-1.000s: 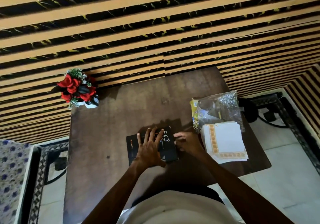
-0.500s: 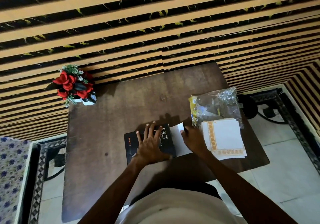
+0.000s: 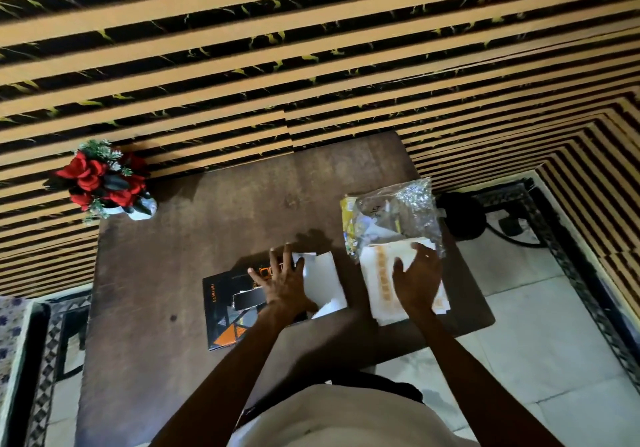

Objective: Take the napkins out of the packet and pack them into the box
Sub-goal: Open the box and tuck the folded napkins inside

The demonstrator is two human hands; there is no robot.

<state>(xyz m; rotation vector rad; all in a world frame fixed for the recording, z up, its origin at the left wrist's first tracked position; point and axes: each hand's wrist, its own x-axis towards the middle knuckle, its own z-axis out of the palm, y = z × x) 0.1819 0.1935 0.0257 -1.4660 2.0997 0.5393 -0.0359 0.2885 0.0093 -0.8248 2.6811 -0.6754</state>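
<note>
I see my left hand [image 3: 282, 284] lying flat, fingers spread, on the black box [image 3: 225, 311] with its white flap [image 3: 323, 282] open, while my right hand [image 3: 417, 282] rests open-palmed on the napkin stack [image 3: 381, 273] just near of the plastic packet [image 3: 391, 216] on the tabletop [image 3: 156, 273].

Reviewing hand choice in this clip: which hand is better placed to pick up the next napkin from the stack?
Probably the right hand: it lies flat on the napkin stack. The left hand is pressed on the black box, beside its white flap.
</note>
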